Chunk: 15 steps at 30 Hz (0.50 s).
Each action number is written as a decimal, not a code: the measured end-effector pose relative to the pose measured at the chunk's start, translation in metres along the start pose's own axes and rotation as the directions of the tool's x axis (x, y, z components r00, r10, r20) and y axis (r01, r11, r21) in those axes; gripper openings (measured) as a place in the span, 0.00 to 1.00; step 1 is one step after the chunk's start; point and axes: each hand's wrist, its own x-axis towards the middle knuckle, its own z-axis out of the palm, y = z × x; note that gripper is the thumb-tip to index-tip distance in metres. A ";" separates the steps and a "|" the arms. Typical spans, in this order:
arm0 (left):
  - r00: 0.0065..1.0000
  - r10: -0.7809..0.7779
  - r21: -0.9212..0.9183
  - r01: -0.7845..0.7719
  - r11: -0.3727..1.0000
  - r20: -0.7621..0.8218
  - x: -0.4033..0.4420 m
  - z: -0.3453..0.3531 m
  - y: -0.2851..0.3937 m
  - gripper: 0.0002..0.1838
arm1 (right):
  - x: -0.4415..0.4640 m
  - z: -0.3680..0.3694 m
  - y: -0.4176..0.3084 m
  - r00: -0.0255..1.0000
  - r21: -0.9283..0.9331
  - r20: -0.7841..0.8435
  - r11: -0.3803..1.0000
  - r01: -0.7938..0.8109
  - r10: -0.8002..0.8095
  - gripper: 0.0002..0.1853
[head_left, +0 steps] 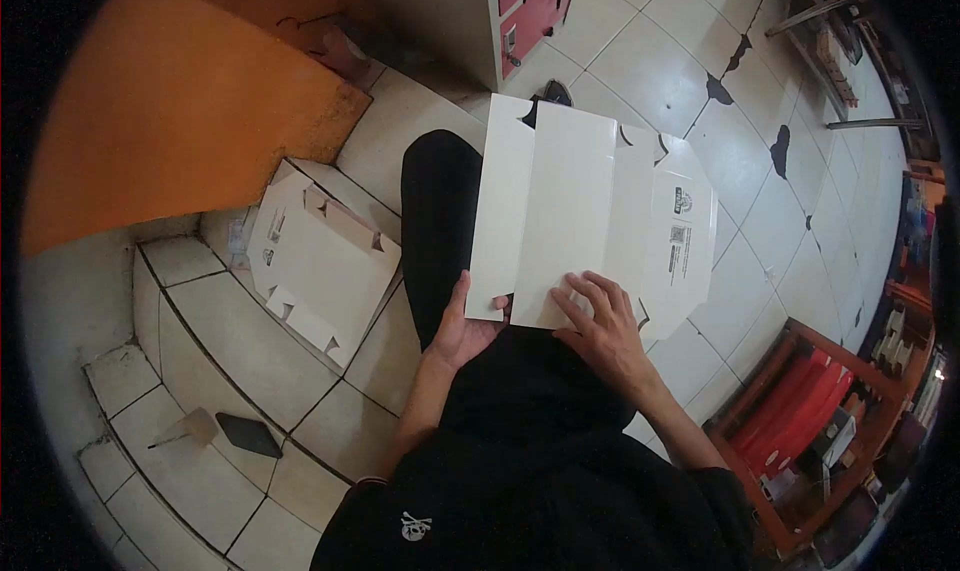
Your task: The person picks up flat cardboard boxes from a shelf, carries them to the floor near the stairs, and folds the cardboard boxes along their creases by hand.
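Observation:
A flat white cardboard box blank (565, 211), creased and notched along its edges, lies across my lap. Black printing and a small square code show on its right-hand panel. My left hand (467, 326) grips the near left corner, thumb along the side edge and a fingertip showing through a notch. The rest of those fingers are hidden under the card. On the near edge, right of the middle, my right hand (602, 326) rests with its fingers spread over the surface. More box blanks (325, 251) of the same kind lie on the tiled step at my left.
A dark phone-like slab (250, 434) lies on the lower tiles at left. An orange panel (190, 121) rises at upper left, near a cabinet with pink drawers (535, 21). At lower right stands a wooden rack (775, 421) with a red object. Cracked tiles (720, 89) mark the floor.

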 end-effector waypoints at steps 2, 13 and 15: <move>1.000 0.004 0.021 -0.004 1.000 -0.004 -0.001 0.000 -0.001 0.26 | -0.001 0.000 -0.001 1.000 -0.012 0.013 1.000 -0.007 0.007 0.33; 1.000 0.001 0.180 -0.006 0.984 0.028 -0.006 -0.010 -0.002 0.30 | 0.000 0.001 0.001 0.999 0.037 -0.009 0.998 -0.053 0.053 0.33; 1.000 0.006 0.189 -0.011 0.982 0.028 -0.007 -0.010 -0.002 0.29 | -0.001 0.003 0.002 0.999 0.025 -0.007 0.998 -0.049 0.049 0.33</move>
